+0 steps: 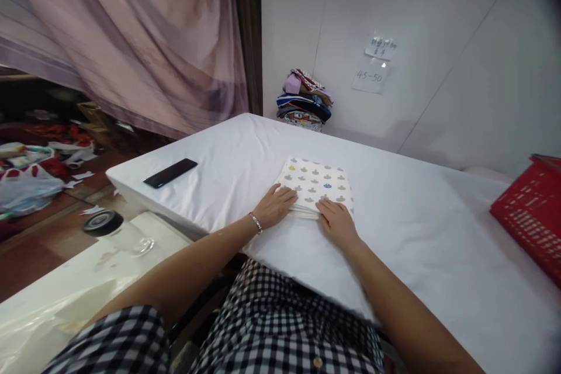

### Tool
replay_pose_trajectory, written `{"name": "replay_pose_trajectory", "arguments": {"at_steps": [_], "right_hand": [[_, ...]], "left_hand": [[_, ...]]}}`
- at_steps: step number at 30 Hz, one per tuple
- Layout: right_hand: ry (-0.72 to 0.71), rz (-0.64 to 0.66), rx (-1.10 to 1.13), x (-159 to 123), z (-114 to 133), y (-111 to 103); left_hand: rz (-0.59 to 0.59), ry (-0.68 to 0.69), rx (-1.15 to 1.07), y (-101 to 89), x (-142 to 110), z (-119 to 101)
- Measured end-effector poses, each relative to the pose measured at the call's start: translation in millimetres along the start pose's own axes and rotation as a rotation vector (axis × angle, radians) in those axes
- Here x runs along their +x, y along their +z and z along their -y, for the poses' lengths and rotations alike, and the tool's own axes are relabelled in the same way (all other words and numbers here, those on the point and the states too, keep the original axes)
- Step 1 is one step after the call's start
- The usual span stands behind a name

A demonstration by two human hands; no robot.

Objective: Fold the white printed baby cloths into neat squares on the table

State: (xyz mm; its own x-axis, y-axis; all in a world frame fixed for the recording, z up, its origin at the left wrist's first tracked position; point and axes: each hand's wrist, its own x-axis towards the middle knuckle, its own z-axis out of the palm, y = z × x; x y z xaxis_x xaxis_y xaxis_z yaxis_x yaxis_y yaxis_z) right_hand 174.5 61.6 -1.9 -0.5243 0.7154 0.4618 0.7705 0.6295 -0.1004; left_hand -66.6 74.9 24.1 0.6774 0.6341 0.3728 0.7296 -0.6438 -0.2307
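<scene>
A folded white cloth (316,178) printed with small grey motifs, plus one yellow and one blue, lies flat on the white-covered table (407,228) in front of me. Several folded layers show along its near edge. My left hand (277,205), with a silver bracelet at the wrist, rests on the cloth's near left corner with fingers stretched out. At the near right part lies my right hand (336,222), its fingertips on the top layer and the fingers extended. Neither hand grips the cloth.
A black flat object (170,173) lies at the table's left. Folded fabrics (304,98) are stacked by the wall. A red plastic basket (532,210) stands at the right. A side table (131,269) with a clear bottle-like object and a black roll (103,223) is at lower left.
</scene>
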Motion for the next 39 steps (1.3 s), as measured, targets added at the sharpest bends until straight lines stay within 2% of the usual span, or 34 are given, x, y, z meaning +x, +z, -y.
{"name": "replay_pose_trajectory", "arguments": {"at_steps": [9,17,25,32,36,39], "right_hand": [[0.019,-0.031,-0.005,0.7,2.1,0.8],[0.022,-0.109,-0.089,3.4,9.3,0.5],[0.096,-0.059,-0.138,18.4,14.0,7.1],[0.097,-0.060,-0.117,19.8,10.9,1.8],[0.083,-0.029,-0.106,16.8,11.0,2.0],[0.097,-0.008,-0.101,16.5,10.3,2.8]], "left_hand": [[-0.078,-0.060,0.063,-5.4,11.7,-18.5],[-0.162,-0.065,0.014,-21.0,18.4,-4.1],[-0.150,-0.003,-0.008,-11.1,13.2,4.0],[-0.171,-0.006,-0.008,-7.1,10.0,9.6],[-0.126,0.004,-0.029,0.4,3.9,7.5],[-0.137,-0.022,-0.030,0.0,-0.2,2.2]]}}
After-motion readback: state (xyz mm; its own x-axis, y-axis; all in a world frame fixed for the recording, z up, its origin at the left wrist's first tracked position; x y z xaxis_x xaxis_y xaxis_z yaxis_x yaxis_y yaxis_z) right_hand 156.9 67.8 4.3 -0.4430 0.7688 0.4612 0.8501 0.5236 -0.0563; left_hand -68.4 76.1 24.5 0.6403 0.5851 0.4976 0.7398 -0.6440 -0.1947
